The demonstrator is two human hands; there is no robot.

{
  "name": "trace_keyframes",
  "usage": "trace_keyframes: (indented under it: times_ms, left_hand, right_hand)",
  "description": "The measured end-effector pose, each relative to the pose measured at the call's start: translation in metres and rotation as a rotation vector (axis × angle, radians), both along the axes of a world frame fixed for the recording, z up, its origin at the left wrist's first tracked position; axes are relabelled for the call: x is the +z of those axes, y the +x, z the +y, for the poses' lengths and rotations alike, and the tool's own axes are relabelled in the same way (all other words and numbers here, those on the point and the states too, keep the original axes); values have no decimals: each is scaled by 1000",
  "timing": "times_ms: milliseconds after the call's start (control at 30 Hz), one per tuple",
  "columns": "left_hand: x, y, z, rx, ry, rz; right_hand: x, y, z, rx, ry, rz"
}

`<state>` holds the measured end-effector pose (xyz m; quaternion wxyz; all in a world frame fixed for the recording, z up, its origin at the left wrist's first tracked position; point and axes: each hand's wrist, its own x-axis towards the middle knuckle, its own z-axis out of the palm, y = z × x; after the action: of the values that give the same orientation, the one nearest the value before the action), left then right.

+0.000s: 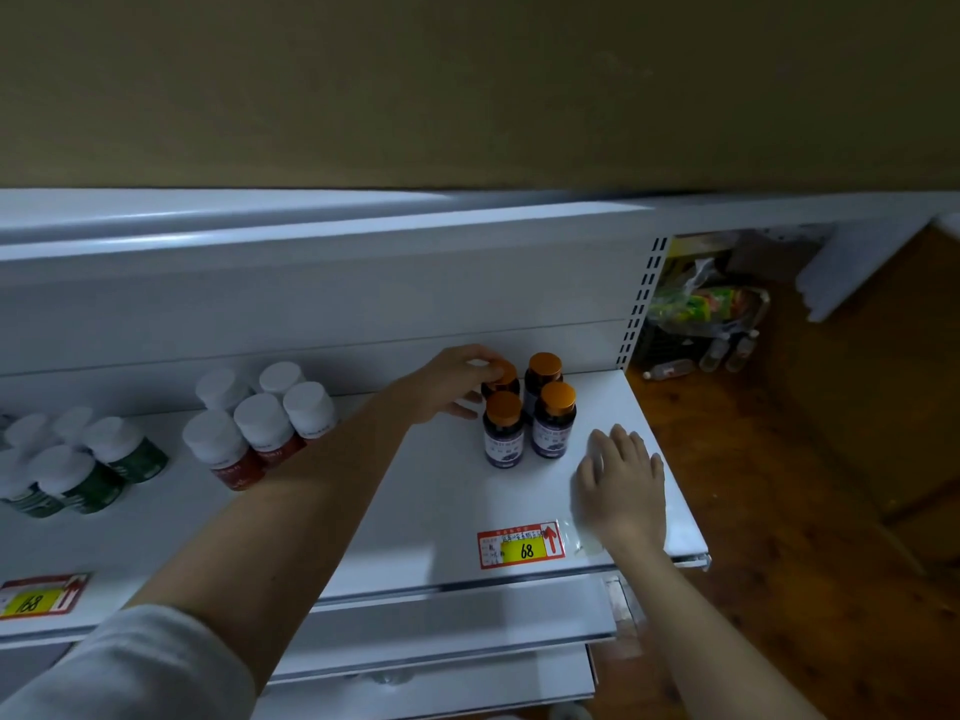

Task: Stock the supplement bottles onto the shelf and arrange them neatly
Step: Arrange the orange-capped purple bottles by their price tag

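On the white shelf [415,485], far right end, sit four orange-capped bottles [530,407] in a tight 2x2 block. Your left hand [449,381] has fingers curled round the back-left bottle [501,379], gripping near the cap. Right hand [621,485] lies flat on the shelf beside the block, fingers straight, holding nothing.

Looks like you're seating that back bottle. Keep it upright, nudge it flush w/ its neighbours, and don't bump the front pair; they stand close and look easy to tip. Labels should prob. face front like the two near ones.

Further left: red-label bottles [260,423] w/ white caps, then green-label bottles [83,465], both grouped already. Price tag [521,545] reads 68.

Hard to tell: the back-left bottle's label, mostly hidden behind your hand and the front bottle. Green group is cut off at the frame edge. No supply box in view, so can't say how many bottles remain.
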<state>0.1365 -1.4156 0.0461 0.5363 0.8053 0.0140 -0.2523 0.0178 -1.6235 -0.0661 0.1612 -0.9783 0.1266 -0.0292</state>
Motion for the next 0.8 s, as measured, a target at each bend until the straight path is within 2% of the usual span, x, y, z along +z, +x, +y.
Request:
trace_keyframes:
  times_ms: [133,233,367,633,800]
  left_hand:
    - [2,-4,-1,-15,33,-22]
    - [9,-5,-7,-67,86,-105]
    - [23,1,-21,-172,154,-235]
    - [26,9,-51,-422,356,-332]
    - [14,15,-53,-393,366,-372]
  right_hand:
    - [-1,-1,0,4,-10,9]
    - [0,-2,1,0,-4,17]
    - [2,-2,1,-8,27,19]
    - [5,-2,0,-8,33,8]
    - [4,-2,0,-4,18,7]
